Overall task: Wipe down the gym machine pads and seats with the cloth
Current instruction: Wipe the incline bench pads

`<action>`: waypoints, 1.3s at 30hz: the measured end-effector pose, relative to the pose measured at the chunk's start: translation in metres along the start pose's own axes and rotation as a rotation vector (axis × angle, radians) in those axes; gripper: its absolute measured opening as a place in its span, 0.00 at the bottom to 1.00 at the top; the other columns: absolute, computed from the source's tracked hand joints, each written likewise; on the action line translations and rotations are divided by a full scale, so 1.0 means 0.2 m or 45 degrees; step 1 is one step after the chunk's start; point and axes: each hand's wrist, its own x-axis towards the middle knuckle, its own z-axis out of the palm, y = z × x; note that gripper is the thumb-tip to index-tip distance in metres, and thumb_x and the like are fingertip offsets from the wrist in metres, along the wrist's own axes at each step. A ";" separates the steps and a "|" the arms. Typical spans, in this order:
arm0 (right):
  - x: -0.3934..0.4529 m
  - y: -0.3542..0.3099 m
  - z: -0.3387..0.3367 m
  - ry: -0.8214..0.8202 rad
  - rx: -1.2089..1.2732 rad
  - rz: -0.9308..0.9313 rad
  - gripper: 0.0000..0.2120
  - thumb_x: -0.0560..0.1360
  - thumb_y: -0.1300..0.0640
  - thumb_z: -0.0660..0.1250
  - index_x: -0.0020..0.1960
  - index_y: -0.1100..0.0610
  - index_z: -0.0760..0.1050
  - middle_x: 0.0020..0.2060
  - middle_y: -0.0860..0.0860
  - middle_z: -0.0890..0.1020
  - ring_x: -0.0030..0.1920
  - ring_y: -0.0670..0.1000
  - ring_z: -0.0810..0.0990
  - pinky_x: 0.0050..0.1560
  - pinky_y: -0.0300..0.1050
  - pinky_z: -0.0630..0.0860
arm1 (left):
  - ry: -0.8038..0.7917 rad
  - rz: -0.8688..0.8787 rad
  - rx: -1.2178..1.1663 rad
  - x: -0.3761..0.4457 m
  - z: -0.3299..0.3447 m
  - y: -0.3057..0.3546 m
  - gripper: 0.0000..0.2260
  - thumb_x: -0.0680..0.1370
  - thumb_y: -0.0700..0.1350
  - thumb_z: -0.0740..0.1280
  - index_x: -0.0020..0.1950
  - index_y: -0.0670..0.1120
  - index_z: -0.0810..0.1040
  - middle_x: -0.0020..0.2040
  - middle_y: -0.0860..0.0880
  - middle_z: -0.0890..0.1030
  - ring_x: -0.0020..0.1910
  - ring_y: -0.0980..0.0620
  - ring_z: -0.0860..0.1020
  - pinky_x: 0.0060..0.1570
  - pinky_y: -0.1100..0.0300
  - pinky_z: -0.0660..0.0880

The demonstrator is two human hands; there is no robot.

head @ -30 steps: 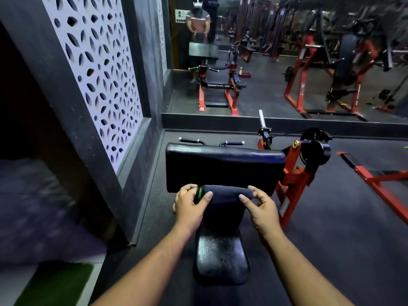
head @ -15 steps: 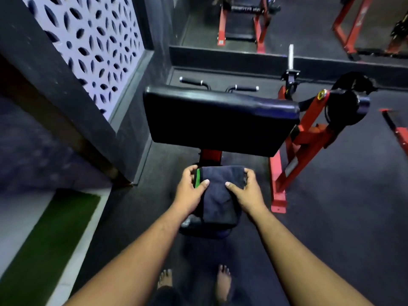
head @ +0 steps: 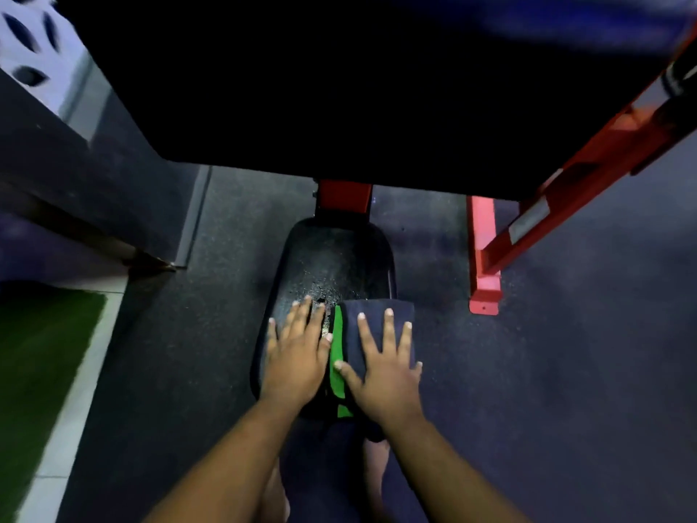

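Head view | your right hand point(head: 386, 375) presses the dark blue cloth with a green edge point(head: 373, 315) flat, fingers spread apart | your left hand point(head: 298, 356) lies flat on the wet black padded seat point(head: 335, 258), fingers apart

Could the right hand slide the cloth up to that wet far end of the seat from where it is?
Probably yes. The right hand lies flat on the cloth, and the seat ahead looks bare; the big pad hangs above it.

Folded navy cloth point(head: 377, 326) flat on wet seat point(head: 332, 266)

Black seat point(head: 332, 258) under folded cloth point(head: 377, 318) and flat hands.
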 end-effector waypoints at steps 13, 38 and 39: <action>0.60 -0.05 -0.08 0.227 0.062 0.070 0.36 0.78 0.26 0.50 0.80 0.33 0.39 0.82 0.44 0.36 0.82 0.60 0.39 0.67 0.78 0.64 | 0.084 0.226 0.341 0.07 0.11 -0.13 0.33 0.80 0.60 0.54 0.83 0.48 0.56 0.84 0.46 0.55 0.82 0.46 0.55 0.78 0.34 0.50; 0.54 0.00 -0.04 0.233 0.011 0.070 0.31 0.82 0.35 0.50 0.80 0.33 0.38 0.82 0.46 0.35 0.82 0.61 0.40 0.73 0.74 0.59 | 0.088 0.208 0.343 0.07 0.11 -0.13 0.36 0.76 0.59 0.58 0.83 0.49 0.57 0.84 0.47 0.53 0.82 0.46 0.54 0.77 0.33 0.52; 0.71 -0.07 -0.09 0.226 -0.002 0.055 0.31 0.83 0.34 0.49 0.81 0.34 0.38 0.82 0.47 0.36 0.82 0.63 0.39 0.74 0.75 0.56 | 0.101 0.201 0.341 0.06 0.11 -0.13 0.36 0.77 0.60 0.58 0.83 0.49 0.57 0.84 0.47 0.54 0.82 0.46 0.55 0.77 0.33 0.52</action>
